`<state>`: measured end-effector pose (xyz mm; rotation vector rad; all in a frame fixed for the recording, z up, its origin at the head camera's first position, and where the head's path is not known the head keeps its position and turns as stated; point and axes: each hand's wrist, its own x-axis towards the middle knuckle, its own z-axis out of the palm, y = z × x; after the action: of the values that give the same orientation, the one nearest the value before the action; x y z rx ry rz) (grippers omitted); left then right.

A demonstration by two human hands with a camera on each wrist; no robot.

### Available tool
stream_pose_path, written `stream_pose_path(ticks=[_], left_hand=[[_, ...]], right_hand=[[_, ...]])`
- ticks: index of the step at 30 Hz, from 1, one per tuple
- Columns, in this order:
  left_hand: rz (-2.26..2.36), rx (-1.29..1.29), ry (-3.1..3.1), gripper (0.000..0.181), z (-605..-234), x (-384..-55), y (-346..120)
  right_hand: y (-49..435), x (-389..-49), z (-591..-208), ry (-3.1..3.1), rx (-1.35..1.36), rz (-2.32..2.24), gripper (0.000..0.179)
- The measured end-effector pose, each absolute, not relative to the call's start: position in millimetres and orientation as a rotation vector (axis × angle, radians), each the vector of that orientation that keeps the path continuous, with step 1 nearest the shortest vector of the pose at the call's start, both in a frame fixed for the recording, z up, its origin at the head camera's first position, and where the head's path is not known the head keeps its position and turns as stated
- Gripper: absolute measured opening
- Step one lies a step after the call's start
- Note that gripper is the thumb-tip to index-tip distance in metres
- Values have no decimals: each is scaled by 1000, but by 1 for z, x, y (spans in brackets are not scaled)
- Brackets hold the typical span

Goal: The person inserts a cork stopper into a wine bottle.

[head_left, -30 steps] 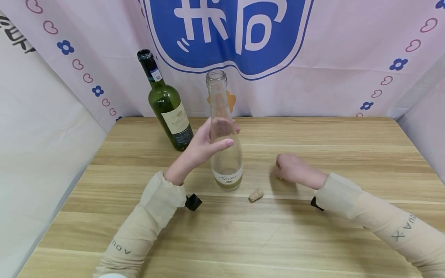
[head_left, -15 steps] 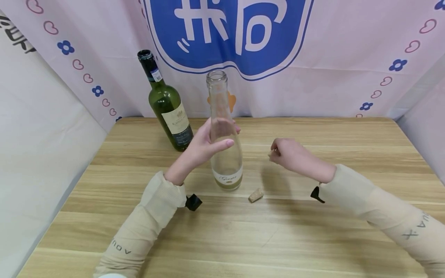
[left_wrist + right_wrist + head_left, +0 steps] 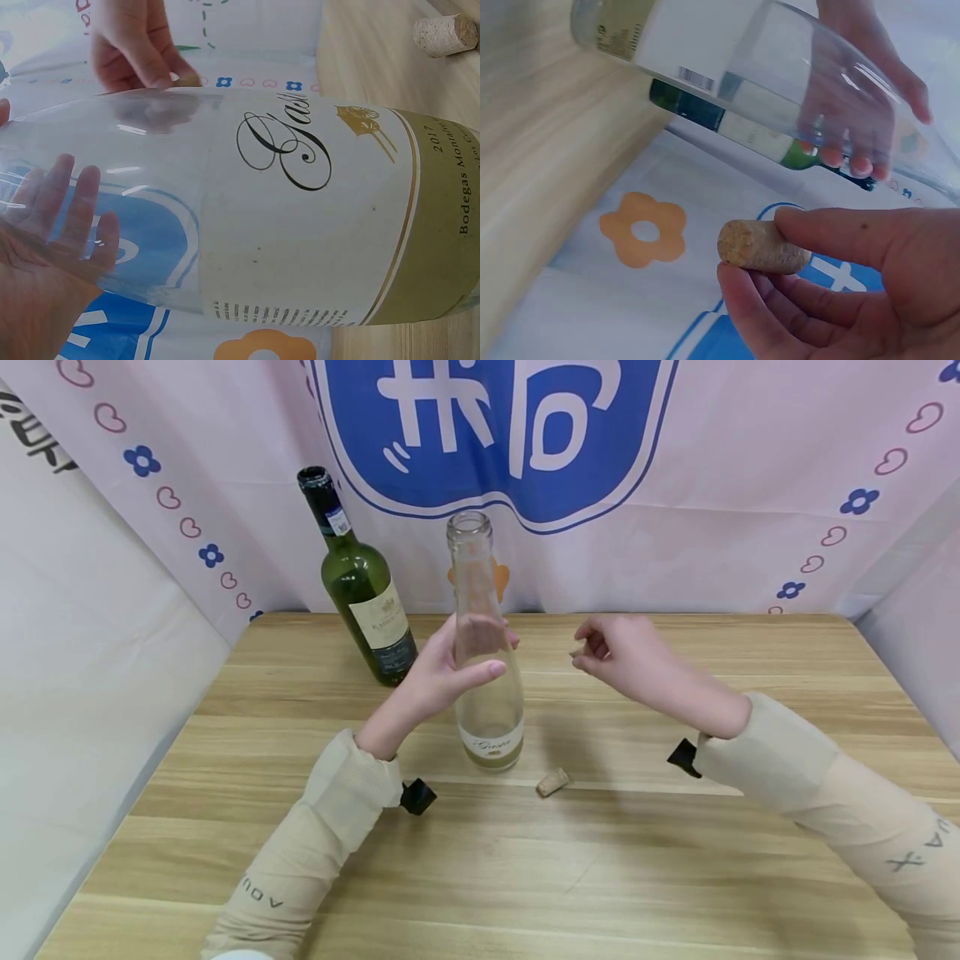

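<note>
Green bottle (image 3: 367, 602): left of the upright clear bottle (image 3: 491, 714)
Left hand (image 3: 433, 681): fingers wrapped round the clear bottle
Loose cork (image 3: 553, 782): on the table (image 3: 510, 877), right of the clear bottle
Right hand (image 3: 632, 658): right of the clear bottle, fingertips pinching another cork (image 3: 759, 247)

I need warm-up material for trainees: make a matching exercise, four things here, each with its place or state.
1. clear glass bottle
2. dark green glass bottle
3. bare right hand
4. orange printed flower

A. on pale cloth backdrop
B. held by the left hand
C. pinching a tan cylindrical cork
D. left of the clear glass bottle

Pairs: 1B, 2D, 3C, 4A
</note>
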<state>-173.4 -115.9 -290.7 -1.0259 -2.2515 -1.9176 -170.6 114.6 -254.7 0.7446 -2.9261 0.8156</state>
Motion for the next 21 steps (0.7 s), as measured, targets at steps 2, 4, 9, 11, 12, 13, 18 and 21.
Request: stream_pose_path(ticks=[2,4,9,11,12,13,18,21], left_hand=[[-1919,-1031,-2246,38,-291,-173,-116],[-1921,-1035,-2242,37,-291,-174,-116],[-1919,-1052,-2237,37,-290,-174,-115],[-1914,-1065,-2233,37,-290,-174,-115],[-1912,-1071,-2230,37,-290,-174,-115],[-1913,-1074,-2227,37,-289,-175,-115],[-1918,-1068,-2227,37,-288,-175,-115],[-1919,-1063,-2230,37,-288,-175,-115]], right_hand=[[113,-170,-248,-2903,734,814,19],[111,-169,-242,-2897,717,814,20],[105,-168,-224,-2890,685,847,23],[103,-167,-216,-2866,670,870,25],[102,-167,-212,-2851,664,883,26],[101,-166,-207,-2832,657,894,26],[99,-162,-186,-2717,646,975,28],[99,-160,-175,-2646,659,986,27]])
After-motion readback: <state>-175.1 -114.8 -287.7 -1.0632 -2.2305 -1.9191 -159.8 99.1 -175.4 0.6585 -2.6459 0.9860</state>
